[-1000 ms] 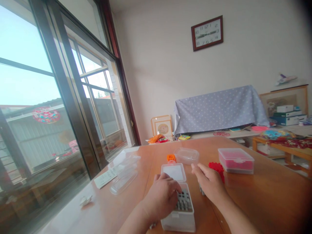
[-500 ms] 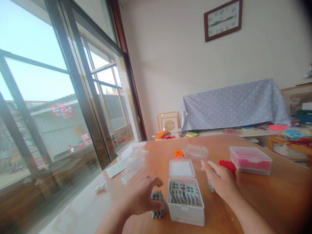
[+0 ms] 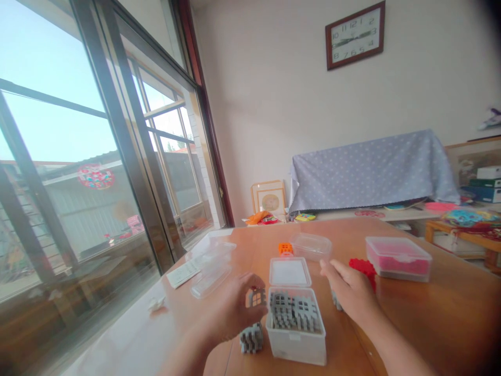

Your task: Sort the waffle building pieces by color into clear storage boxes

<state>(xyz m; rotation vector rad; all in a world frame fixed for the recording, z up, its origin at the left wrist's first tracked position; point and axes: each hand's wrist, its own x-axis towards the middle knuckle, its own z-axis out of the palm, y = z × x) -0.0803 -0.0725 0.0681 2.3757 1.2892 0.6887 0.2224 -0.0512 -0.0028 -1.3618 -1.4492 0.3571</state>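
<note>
My left hand point(image 3: 235, 310) pinches a grey interlocking block with a window grid point(image 3: 257, 297) between thumb and fingers, just left of the clear plastic box point(image 3: 296, 349). Below that hand, a small stack of grey blocks point(image 3: 251, 339) stands on the table. More grey window-patterned blocks point(image 3: 293, 312) are packed in rows inside the box, whose lid point(image 3: 289, 271) lies folded back. To the box's right, my right hand point(image 3: 352, 290) is closed around grey toothed blocks point(image 3: 335, 300), mostly hidden behind it.
Red toothed blocks point(image 3: 364, 269) lie beyond my right hand, near a lidded clear box of pink pieces point(image 3: 399, 258). An orange block point(image 3: 285, 248) and a clear tub point(image 3: 312, 246) sit at the back. Clear lids point(image 3: 211, 279) and a paper sheet point(image 3: 183, 274) are at left.
My left hand has closed on one grey block and lifted it from the stack, up towards the box. The stack is lower. My right hand has stayed in place.
</note>
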